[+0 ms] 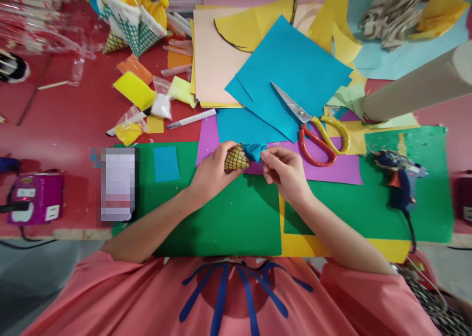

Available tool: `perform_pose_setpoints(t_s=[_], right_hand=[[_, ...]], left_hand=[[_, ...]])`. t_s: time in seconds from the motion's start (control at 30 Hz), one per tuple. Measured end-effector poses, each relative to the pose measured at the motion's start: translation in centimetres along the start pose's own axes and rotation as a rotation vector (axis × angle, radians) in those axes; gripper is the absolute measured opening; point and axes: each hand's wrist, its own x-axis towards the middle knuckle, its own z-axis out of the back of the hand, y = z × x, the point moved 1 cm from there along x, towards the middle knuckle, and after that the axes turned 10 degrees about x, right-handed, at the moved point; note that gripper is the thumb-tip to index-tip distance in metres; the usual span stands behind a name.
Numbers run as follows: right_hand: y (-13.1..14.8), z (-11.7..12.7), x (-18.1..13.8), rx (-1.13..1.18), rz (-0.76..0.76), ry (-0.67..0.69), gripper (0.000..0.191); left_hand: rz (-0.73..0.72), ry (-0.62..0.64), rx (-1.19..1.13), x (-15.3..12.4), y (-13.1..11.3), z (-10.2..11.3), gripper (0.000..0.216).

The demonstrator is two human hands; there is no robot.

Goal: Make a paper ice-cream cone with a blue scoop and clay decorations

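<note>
The left hand (206,174) is clasping a small yellow, dark-gridded, cone-like paper piece (235,160), seemingly steadying it; the right hand (288,171) is pinching adjoining twisted blue paper (252,151).

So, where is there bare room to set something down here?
The main free patch is the flat green sheet between the left hand, right hand and pink shirt, with a few specks. Another is the red tabletop between the purple box and thin white stick. Crowded beyond the hands: metal scissors with red and yellow handles lie across blue sheets and purple sheet.
</note>
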Motion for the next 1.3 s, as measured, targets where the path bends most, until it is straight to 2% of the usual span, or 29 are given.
perform_pose_setpoints(t_s=[0.5, 1.3], right_hand=[[-0.8, -1.0, -0.5, -0.01, 0.091, 0.018, 0.022], [-0.6, -1.1, -0.7, -0.089, -0.04, 0.131, 0.03]], left_hand=[[0.008, 0.054, -0.016, -0.2, -0.4, -0.4, 0.054], [0.005, 0.15, 0.073, 0.0, -0.5, 0.3, 0.048]])
